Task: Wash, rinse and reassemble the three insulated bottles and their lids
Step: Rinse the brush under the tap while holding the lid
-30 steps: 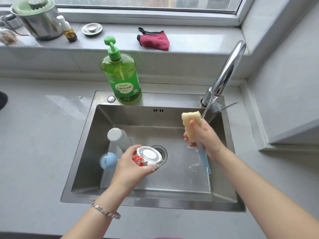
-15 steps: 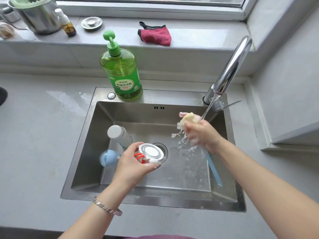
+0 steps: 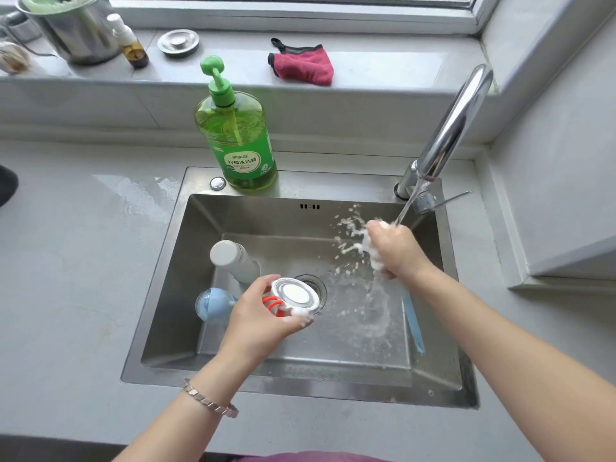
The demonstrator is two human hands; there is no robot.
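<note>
My left hand holds a round white lid with an orange strap over the sink's drain. My right hand squeezes the foamy sponge head of a blue-handled brush under the running water, and foam sprays to the left. A white bottle lies in the sink at the left. Below it lies a light blue bottle, partly hidden by my left hand.
A green dish soap bottle stands on the sink's back rim. The chrome tap runs at the right. On the sill sit a red cloth, a metal plug, a small spray bottle and a steel pot.
My right hand closed round the sponge and lowered it under the water stream; foam now splashes out. My left hand has kept the lid over the drain.
</note>
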